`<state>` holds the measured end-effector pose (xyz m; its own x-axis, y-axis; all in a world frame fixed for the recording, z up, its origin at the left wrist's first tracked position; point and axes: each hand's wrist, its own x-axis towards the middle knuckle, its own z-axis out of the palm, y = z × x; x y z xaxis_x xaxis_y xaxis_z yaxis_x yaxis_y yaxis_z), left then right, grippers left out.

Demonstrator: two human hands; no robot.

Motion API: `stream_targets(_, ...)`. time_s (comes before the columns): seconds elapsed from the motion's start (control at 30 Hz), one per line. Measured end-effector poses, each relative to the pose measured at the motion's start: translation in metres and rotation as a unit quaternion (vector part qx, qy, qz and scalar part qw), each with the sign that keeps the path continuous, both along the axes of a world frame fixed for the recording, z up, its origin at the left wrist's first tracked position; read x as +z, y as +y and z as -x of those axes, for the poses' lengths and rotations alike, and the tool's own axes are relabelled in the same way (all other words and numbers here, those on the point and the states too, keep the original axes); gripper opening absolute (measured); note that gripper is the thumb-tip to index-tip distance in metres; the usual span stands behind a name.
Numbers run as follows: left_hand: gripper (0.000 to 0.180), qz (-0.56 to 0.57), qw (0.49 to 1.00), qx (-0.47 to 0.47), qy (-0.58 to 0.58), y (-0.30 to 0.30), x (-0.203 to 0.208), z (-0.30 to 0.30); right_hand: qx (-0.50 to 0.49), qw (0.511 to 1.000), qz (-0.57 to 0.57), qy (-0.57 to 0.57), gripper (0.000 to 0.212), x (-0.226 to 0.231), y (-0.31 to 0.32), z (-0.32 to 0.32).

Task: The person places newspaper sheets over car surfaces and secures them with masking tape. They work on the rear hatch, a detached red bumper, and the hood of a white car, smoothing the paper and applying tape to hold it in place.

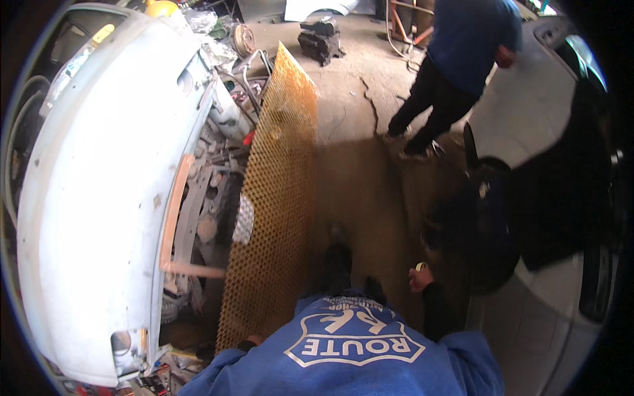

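1. Writing: the blue sweatshirt [422,379] on the wearer carries a white print [356,344], upside down in this view: large characters inside a shield outline, with smaller lines beyond its edge.
2. Mesh sheet [281,171]: orange-brown, rust-toned, closely patterned; long and narrow, with one pointed far corner. A silvery patch [244,221] lies on its left edge.
3. Location: the sheet runs alongside the exposed metal parts [208,198] of the pale car body [99,198], left of the bare floor [353,191]. A copper-coloured bar [175,218] reaches to its left edge.
4. Left hand [253,340]: at the sheet's near end, mostly covered by sleeve and sheet; whether the fingers grip cannot be told.
5. Right hand [419,279]: fingers curled round a small yellow object [421,266], its kind too small to determine.
6. Obscured: a co-worker [465,53] in a blue top is cut off above the shoulders; dark shapes before the grey car [528,109] are lost in shadow.
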<state>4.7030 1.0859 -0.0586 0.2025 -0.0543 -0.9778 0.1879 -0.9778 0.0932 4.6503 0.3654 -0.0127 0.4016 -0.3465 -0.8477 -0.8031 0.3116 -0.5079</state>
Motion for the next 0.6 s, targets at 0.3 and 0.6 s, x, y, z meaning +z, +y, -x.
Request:
stream_targets(0.3, 0.027, 0.162, 0.868, -0.421, -0.209, -0.325, -0.011, -0.406, 0.069, 0.991, -0.060, 0.093, 0.028, 0.008, -0.104, -0.262)
stream_targets(0.6, 0.041, 0.327, 0.861, 0.098, -0.378, -0.627, 0.123, -0.863, 0.570, 0.819, 0.015, -0.063, 0.035, -0.022, -0.267, -0.507)
